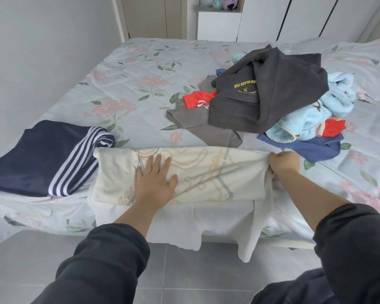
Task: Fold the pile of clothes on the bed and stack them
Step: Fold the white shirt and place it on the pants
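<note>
Single head-worn wide-angle view, forward and down, close above the bed [127, 84]

Cream shirt [206, 172] with faint print, navy white-striped trousers [42, 159], floral pale-blue bedsheet [140, 84], charcoal hoodie [283, 95].

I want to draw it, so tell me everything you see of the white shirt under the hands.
The white shirt looks like thin cotton, with a pale print showing faintly through. It lies partly folded along the near edge of the bed, its lower part hanging off. The left hand presses flat on it; the right hand grips its right end. Its left end lies beside a folded navy garment.
</note>
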### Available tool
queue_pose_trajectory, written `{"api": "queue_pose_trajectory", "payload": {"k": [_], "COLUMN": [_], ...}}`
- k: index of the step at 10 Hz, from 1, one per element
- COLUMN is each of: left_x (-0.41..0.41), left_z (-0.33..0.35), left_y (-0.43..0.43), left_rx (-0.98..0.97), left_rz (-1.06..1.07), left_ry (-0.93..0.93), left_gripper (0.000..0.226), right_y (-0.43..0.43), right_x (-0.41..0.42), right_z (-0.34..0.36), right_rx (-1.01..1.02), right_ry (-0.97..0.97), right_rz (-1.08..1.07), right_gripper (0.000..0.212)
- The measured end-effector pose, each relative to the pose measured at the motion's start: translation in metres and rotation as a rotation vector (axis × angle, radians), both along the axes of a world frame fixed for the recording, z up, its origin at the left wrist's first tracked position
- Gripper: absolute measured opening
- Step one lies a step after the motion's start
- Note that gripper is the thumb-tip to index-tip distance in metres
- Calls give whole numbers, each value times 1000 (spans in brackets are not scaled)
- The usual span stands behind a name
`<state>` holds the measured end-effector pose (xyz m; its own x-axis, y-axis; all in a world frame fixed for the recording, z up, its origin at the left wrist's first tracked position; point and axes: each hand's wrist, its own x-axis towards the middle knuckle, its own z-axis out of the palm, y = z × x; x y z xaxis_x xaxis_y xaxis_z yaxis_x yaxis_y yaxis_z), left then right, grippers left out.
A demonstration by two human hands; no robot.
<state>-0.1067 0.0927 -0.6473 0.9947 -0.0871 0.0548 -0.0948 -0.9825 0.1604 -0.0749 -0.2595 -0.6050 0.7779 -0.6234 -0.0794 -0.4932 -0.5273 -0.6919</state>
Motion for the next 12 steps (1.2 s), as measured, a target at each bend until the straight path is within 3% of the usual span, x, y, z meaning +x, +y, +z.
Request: {"api": "queue_pose_trajectory", "payload": {"k": [1,2,3,4,6,8,9,10,11,12], "left_x": [1,0,0,0,0,2,1,1,0,-1], "left_z": [1,2,4,3,0,-3,-5,-4,-3,-3], "left_y": [0,0,-1,-1,1,1,1,1,0,-1], "left_rx": [-3,-7,-7,0,6,-1,-5,-14,-14,-5], "left_rz": [-2,2,0,-1,-13,-17,-16,-6,-9,-18], "left_ry": [7,16,17,13,2,-16,-34,-38,-18,-8], "left_gripper": [63,64,64,64,64,64,64,64,64,64], "right_y": [15,46,97,134,129,122,137,151,135,94], "right_x": [1,4,5,18,56,60,57,31,-17,-20], "right_z": [-1,11,16,15,7,-8,-4,-2,-17,-24], "right_rx": [-115,-280,-431,-565,-568,-742,-728,-798,-727,-783], "right_ry": [75,-81,-338,-239,115,51,109,-112,-75,191], "right_rz": [27,65,482,723,673,557,465,636,1129,925], "right_gripper": [28,37,33,31,57,54,51,50,62,61]}}
